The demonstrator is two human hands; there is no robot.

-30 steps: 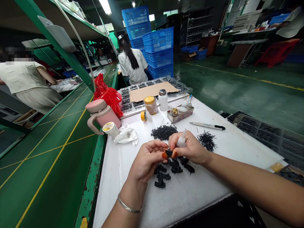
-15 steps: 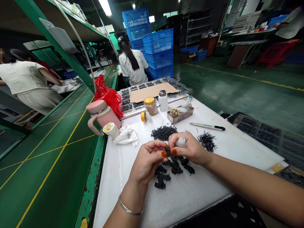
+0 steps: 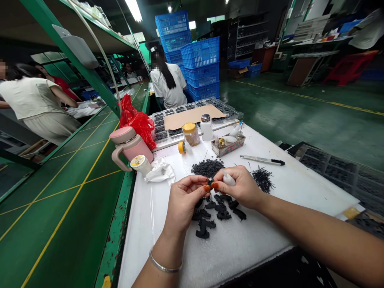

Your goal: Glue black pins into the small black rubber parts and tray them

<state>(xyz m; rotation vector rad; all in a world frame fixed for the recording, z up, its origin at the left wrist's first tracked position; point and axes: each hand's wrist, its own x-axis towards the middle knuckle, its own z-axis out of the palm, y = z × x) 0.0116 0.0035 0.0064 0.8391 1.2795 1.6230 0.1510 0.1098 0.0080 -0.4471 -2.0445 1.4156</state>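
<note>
A small black part (image 3: 211, 181) is pinched between the thumb and fingertips of my left hand (image 3: 183, 202). My right hand (image 3: 246, 188) is closed round a small white squeeze bottle (image 3: 229, 179), and its thumb and fingertip also touch the black part. Below both hands, several curved black plastic pieces (image 3: 220, 208) lie scattered on the white tabletop (image 3: 240, 248). Just beyond my fingers is a heap of small black rings (image 3: 207, 167). Thin black pins (image 3: 263, 179) form a pile to the right of my right hand.
A utility knife (image 3: 262, 160) lies beyond the pins. Farther back stand a small box (image 3: 228, 146), a white dispenser bottle (image 3: 206, 128) and a yellow-lidded jar (image 3: 191, 135). At the left are a pink mug (image 3: 136, 148) and crumpled tissue (image 3: 160, 172). Co-workers sit or stand farther off.
Both hands have risen slightly with the black part, which is turned a little in my fingertips. The bottle has tilted slightly in my right hand.
</note>
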